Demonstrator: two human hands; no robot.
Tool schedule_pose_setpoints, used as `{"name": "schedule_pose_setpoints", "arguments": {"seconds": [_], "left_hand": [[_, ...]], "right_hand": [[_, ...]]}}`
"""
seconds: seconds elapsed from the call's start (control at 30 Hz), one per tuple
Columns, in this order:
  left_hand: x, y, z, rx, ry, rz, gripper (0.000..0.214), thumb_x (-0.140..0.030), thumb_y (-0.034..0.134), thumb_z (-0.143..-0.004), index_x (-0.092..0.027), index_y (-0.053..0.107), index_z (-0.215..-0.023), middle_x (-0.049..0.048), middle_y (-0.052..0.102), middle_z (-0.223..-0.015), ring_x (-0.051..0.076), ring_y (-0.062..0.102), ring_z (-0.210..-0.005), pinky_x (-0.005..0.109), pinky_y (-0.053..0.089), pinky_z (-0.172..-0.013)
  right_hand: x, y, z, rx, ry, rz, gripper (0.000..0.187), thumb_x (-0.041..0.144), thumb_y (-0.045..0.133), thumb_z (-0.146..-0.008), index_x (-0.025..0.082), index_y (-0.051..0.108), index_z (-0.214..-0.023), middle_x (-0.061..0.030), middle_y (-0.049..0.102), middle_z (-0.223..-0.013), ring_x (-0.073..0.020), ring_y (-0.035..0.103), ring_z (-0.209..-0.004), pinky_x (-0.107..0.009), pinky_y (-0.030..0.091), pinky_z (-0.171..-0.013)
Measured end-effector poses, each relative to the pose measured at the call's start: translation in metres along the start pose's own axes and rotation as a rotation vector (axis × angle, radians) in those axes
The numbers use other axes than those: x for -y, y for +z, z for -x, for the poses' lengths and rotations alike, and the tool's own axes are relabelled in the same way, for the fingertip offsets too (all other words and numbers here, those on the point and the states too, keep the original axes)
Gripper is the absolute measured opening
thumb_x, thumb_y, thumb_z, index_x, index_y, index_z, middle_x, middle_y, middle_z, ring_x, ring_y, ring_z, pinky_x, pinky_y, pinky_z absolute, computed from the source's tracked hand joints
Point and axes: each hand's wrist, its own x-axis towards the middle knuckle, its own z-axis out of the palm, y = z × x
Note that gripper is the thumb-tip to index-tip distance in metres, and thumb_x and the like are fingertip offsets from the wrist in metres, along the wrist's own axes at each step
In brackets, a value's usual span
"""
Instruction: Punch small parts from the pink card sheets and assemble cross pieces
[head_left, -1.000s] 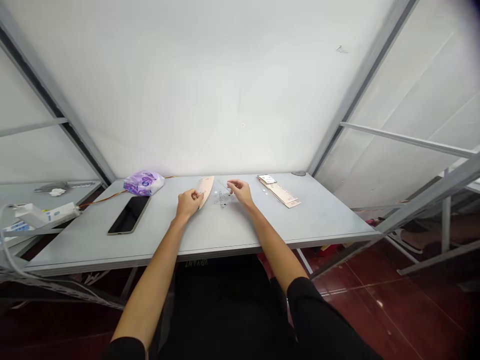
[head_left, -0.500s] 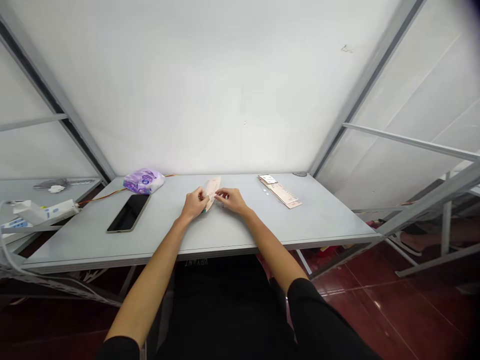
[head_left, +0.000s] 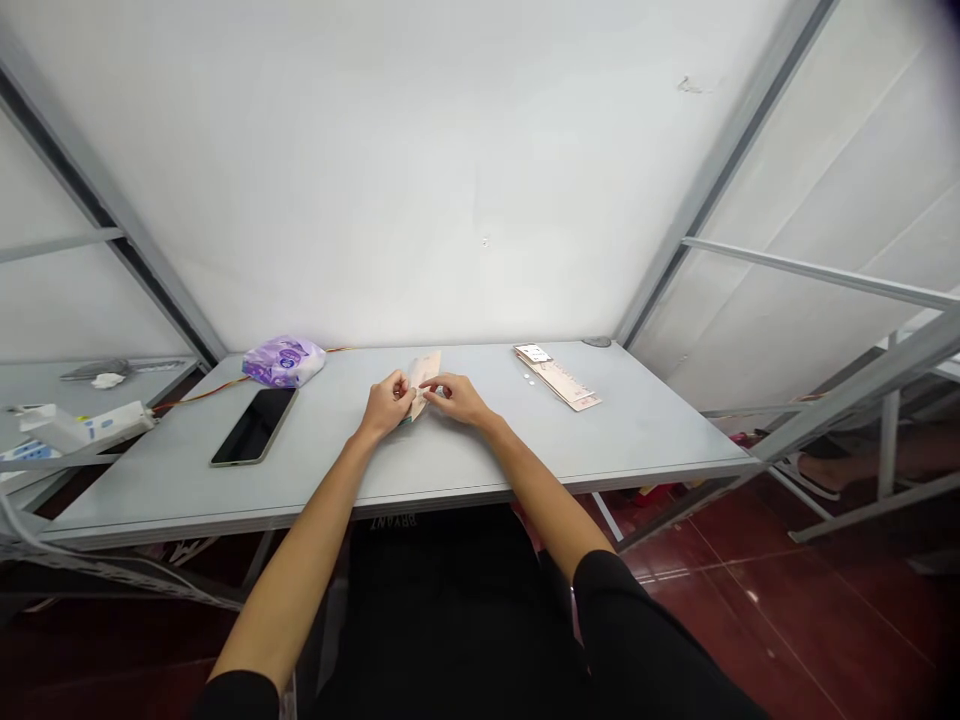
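A pale pink printed paper card [head_left: 426,370] stands tilted over the middle of the table, its lower part between my hands. My left hand [head_left: 388,404] is closed on the card's left side, thumb on its face. From the right, my right hand [head_left: 456,398] brings bent thumb and forefinger together against the card's face; whatever they pinch is too small to make out. To the right lies a stack of similar long pink cards [head_left: 566,385], with a small white printed piece [head_left: 533,353] on its far end. Small white round dots [head_left: 528,378] lie beside that stack.
On the left of the grey table [head_left: 480,465] are a black-screened phone [head_left: 255,426] and a purple tissue pack [head_left: 285,361]. A power strip [head_left: 120,424] with a cable sits beyond the left edge. A white wall closes the back, and metal frame posts stand at both sides.
My right fingertips have shifted slightly left, further onto the card's face. My left hand keeps its hold. The whole view has moved a little.
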Motion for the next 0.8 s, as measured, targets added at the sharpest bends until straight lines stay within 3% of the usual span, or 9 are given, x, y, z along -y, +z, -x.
{"name": "schedule_pose_setpoints", "arguments": {"seconds": [0.2, 0.33, 0.47, 0.67, 0.8], "left_hand": [[-0.001, -0.001, 0.0, -0.019, -0.025, 0.005, 0.021, -0.033, 0.057, -0.08, -0.024, 0.039, -0.073, -0.0068, 0.046, -0.058, 0.009, 0.042, -0.049, 0.023, 0.034, -0.054], [-0.004, -0.002, 0.001, -0.021, -0.023, -0.016, 0.021, -0.034, 0.057, -0.081, -0.024, 0.04, -0.073, -0.0068, 0.046, -0.057, 0.01, 0.043, -0.049, 0.023, 0.035, -0.055], [-0.004, -0.004, -0.002, -0.09, -0.047, -0.088, 0.018, -0.032, 0.057, -0.08, -0.024, 0.043, -0.073, -0.0053, 0.05, -0.06, 0.011, 0.046, -0.053, 0.024, 0.038, -0.058], [0.003, -0.014, -0.006, -0.159, -0.175, -0.281, 0.006, -0.026, 0.06, -0.08, -0.024, 0.057, -0.085, -0.0019, 0.061, -0.065, 0.017, 0.059, -0.068, 0.03, 0.045, -0.075], [0.008, -0.025, -0.006, -0.075, -0.431, -0.61, 0.022, -0.028, 0.063, -0.082, -0.027, 0.066, -0.104, 0.0078, 0.073, -0.095, 0.031, 0.068, -0.092, 0.039, 0.048, -0.08]], "right_hand": [[0.002, 0.001, 0.001, -0.002, 0.054, -0.049, 0.04, 0.021, 0.063, -0.09, 0.021, 0.068, -0.13, -0.002, 0.077, -0.098, -0.009, 0.046, -0.059, -0.025, 0.044, -0.07], [0.003, 0.001, 0.001, -0.071, 0.058, -0.071, 0.028, 0.022, 0.059, -0.09, 0.021, 0.073, -0.114, -0.0033, 0.076, -0.098, -0.0105, 0.05, -0.061, -0.026, 0.046, -0.072], [-0.003, -0.007, -0.004, -0.362, 0.184, -0.163, 0.016, 0.023, 0.061, -0.085, 0.021, 0.073, -0.097, -0.0032, 0.072, -0.099, -0.0102, 0.052, -0.064, -0.026, 0.048, -0.074], [-0.028, -0.043, -0.008, -0.948, 0.633, -0.894, 0.049, 0.017, 0.062, -0.081, 0.023, 0.052, -0.129, 0.0018, 0.063, -0.098, -0.0053, 0.052, -0.058, -0.02, 0.047, -0.061], [-0.043, -0.067, -0.002, -1.197, 0.667, -1.096, 0.064, 0.013, 0.055, -0.083, 0.032, 0.034, -0.141, 0.0044, 0.059, -0.098, -0.0058, 0.061, -0.064, -0.018, 0.051, -0.064]]}}
